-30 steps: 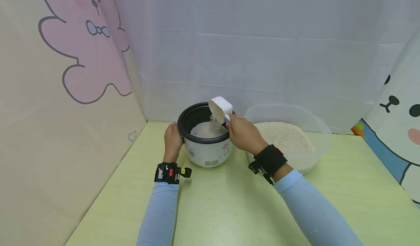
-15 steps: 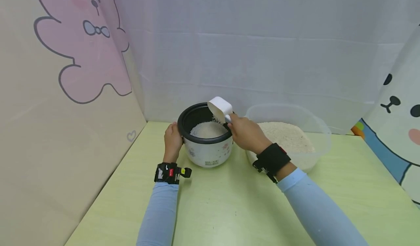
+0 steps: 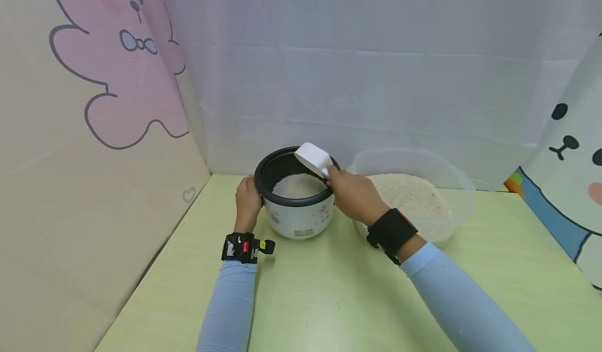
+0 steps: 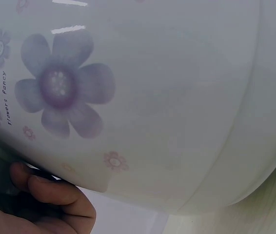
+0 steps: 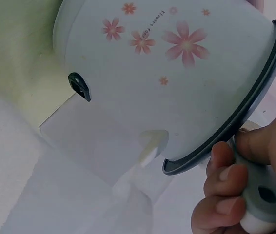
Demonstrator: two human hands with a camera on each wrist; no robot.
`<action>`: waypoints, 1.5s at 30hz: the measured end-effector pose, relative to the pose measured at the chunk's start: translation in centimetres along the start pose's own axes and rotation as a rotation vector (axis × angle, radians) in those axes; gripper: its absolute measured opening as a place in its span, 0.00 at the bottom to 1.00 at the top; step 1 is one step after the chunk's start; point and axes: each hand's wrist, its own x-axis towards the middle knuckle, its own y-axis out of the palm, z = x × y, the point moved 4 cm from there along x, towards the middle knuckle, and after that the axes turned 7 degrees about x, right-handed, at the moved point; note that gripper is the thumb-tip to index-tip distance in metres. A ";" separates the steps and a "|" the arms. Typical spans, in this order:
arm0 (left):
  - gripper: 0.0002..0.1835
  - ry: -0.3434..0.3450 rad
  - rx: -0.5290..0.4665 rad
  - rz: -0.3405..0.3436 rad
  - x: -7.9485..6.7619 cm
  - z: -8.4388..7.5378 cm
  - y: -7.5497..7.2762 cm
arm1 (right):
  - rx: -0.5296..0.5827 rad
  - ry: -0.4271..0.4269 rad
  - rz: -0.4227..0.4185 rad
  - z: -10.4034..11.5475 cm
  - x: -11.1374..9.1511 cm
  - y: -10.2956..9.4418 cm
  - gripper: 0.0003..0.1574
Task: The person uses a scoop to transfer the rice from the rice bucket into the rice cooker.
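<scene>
A white rice cooker [image 3: 301, 219] with a black rim and printed flowers stands on the table, its lid absent and white rice [image 3: 299, 186] inside. My left hand [image 3: 247, 198] holds the cooker's left side near the rim; its fingers [image 4: 60, 192] curl at the dark handle area in the left wrist view. With my right hand [image 3: 355, 192] I grip the handle [image 5: 262, 195] of a white scoop [image 3: 314, 157]. The scoop is tipped over the cooker's right rim, mouth toward the inside. In the right wrist view the scoop's cup is hidden behind the rim.
Right of the cooker is a translucent plastic tub [image 3: 463, 187] holding a pile of rice [image 3: 411, 192], partly behind my right hand and wrist. A pale curtain [image 3: 376, 91] hangs behind the table [image 3: 329, 300], and a printed panel [image 3: 127, 195] borders its left.
Grains were falling from the scoop into the cooker earlier; none show falling now. The scoop has dipped slightly and shifted left. My left hand keeps its place.
</scene>
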 end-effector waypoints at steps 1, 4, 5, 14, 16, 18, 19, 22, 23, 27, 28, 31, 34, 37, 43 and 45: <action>0.21 -0.001 -0.001 0.000 0.0 0.0 0.0 | -0.025 -0.017 -0.016 0.0 -0.1 0.1 0.18; 0.21 0.001 0.006 0.000 0.0 0.1 0.0 | -0.092 -0.071 -0.071 -0.2 -0.5 0.3 0.20; 0.21 0.004 0.007 0.000 0.0 0.1 0.0 | -0.111 -0.088 -0.090 -0.2 -0.6 0.3 0.21; 0.21 0.022 -0.016 0.015 -0.1 0.0 0.0 | -0.155 -0.142 -0.141 -0.6 -1.5 0.2 0.21; 0.21 0.022 -0.012 0.017 -0.1 0.0 0.0 | -0.141 -0.125 -0.125 -0.7 -1.6 0.1 0.22; 0.20 0.019 -0.014 0.021 -0.2 0.0 0.0 | -0.129 -0.096 -0.107 -0.9 -1.8 0.1 0.23; 0.20 0.018 -0.012 0.023 -0.2 0.0 0.0 | -0.118 -0.081 -0.100 -1.0 -1.9 0.1 0.24; 0.21 0.019 -0.007 0.011 -0.2 0.0 0.0 | -0.095 -0.052 -0.096 -1.3 -2.1 -0.2 0.25; 0.21 0.019 -0.008 0.009 -0.1 0.0 0.0 | -0.091 -0.047 -0.100 -1.4 -2.2 -0.3 0.25; 0.22 0.012 -0.013 0.009 0.0 0.1 0.0 | -0.076 -0.013 -0.143 -2.0 -2.6 -0.9 0.24; 0.22 0.009 -0.014 0.012 -0.1 0.1 0.0 | -0.075 -0.001 -0.154 -2.2 -2.8 -1.1 0.24; 0.22 0.009 -0.014 0.014 0.0 0.2 0.0 | -0.070 0.031 -0.177 -3.0 -3.1 -1.5 0.23; 0.22 0.009 -0.012 0.009 0.0 0.3 -0.1 | -0.066 0.054 -0.183 -3.7 -3.4 -1.9 0.23; 0.23 0.008 -0.009 0.000 0.1 0.3 0.0 | -0.061 0.088 -0.175 -4.6 -3.8 -2.2 0.22; 0.22 0.007 -0.004 0.007 0.1 0.3 0.1 | -0.054 0.133 -0.183 -6.9 -5.2 -2.2 0.20; 0.22 0.011 -0.005 0.005 0.2 0.3 0.2 | -0.054 0.148 -0.181 -7.8 -5.7 -2.0 0.19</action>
